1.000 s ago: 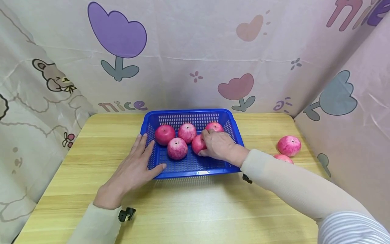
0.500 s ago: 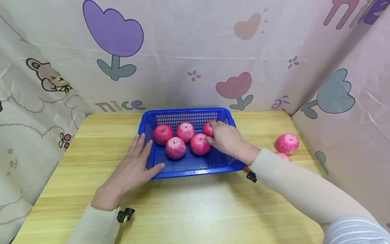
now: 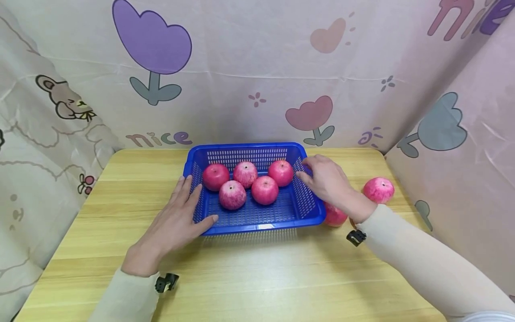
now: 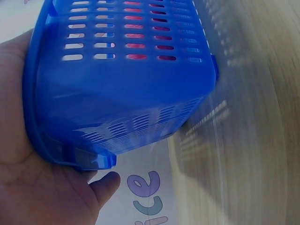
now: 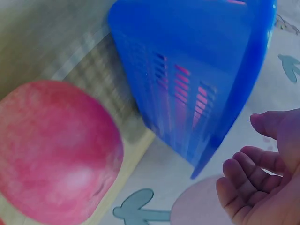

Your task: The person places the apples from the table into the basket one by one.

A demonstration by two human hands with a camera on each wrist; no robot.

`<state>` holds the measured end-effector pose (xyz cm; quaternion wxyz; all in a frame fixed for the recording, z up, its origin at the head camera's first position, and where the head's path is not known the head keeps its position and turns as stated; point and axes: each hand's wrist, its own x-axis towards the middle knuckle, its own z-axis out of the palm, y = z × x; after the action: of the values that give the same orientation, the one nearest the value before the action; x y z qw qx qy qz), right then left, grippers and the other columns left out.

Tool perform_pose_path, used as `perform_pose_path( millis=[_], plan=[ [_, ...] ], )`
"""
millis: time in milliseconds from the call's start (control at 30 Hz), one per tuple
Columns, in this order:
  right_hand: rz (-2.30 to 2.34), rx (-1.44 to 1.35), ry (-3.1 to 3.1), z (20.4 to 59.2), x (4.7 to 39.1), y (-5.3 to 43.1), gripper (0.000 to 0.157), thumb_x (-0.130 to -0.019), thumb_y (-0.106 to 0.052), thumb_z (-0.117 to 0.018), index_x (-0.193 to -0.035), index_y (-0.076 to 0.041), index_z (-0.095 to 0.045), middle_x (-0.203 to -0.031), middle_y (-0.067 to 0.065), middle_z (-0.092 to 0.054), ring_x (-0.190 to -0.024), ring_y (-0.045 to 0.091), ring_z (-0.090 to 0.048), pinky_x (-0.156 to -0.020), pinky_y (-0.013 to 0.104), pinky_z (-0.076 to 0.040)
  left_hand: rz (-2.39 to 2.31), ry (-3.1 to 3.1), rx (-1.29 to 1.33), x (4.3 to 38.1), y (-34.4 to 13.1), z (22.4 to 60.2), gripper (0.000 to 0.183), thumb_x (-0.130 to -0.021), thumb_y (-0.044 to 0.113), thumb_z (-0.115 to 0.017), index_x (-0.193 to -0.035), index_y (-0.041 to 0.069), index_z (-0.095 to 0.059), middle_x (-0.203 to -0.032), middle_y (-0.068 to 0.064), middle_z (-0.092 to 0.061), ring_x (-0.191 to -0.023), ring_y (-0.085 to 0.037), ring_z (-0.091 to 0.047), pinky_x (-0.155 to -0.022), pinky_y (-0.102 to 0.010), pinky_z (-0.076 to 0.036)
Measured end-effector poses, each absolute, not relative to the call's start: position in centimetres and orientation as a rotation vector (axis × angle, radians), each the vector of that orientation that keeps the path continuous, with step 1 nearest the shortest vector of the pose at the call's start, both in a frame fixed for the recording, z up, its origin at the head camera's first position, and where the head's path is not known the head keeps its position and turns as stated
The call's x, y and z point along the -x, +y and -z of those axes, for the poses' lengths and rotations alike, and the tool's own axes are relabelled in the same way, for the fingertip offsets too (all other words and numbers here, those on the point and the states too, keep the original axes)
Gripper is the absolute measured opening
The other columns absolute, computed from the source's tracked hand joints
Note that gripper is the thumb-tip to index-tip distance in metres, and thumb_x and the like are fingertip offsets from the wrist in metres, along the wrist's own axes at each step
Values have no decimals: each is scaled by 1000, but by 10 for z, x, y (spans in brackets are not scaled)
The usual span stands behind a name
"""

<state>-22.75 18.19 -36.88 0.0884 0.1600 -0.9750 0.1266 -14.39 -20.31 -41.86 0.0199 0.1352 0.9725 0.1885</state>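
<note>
A blue plastic basket (image 3: pixel 263 227) stands on the table with several red apples in it, among them a front apple (image 3: pixel 264 190) and a back right apple (image 3: pixel 280 173). My left hand (image 3: pixel 173 228) rests on the basket's left rim, fingers spread and straight; the left wrist view shows the palm against that rim. Over the basket's right rim hovers my right hand (image 3: pixel 330 183), its fingers loosely bent and holding nothing. Below that hand, outside the basket, lies an apple (image 5: pixel 61 152), partly hidden by the hand and rim in the head view.
Another apple (image 3: pixel 379 190) lies at the table's right side. The wooden table (image 3: pixel 249 277) meets a patterned cloth (image 3: pixel 241 53) behind, with more cloth at both sides.
My right hand has let go of an apple inside the basket and moved right, out over the right rim. The left hand has stayed on the left rim.
</note>
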Motion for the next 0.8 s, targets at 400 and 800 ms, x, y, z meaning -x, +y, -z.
perform_pose_path(
  millis=[400,800],
  plan=[
    [-522,-287,-2893,363,212,228,43,-104,-29,-66,-134,2,-65,-127,25,-67,-114,44,-65,-96,62,-54,-583,3017,-411,144,-204,419,108,-97,78,-49,-167,2,-21,-177,-21,4,-164,-39,10,-122,-72,-22],
    [-592,-124,-2824,350,208,282,47,-106,-30,-63,-136,5,-62,-125,30,-63,-114,48,-60,-96,66,-51,-586,3015,-416,144,-204,419,108,-97,78,-50,-168,2,-20,-177,-20,5,-164,-39,10,-121,-72,-22]
  ],
)
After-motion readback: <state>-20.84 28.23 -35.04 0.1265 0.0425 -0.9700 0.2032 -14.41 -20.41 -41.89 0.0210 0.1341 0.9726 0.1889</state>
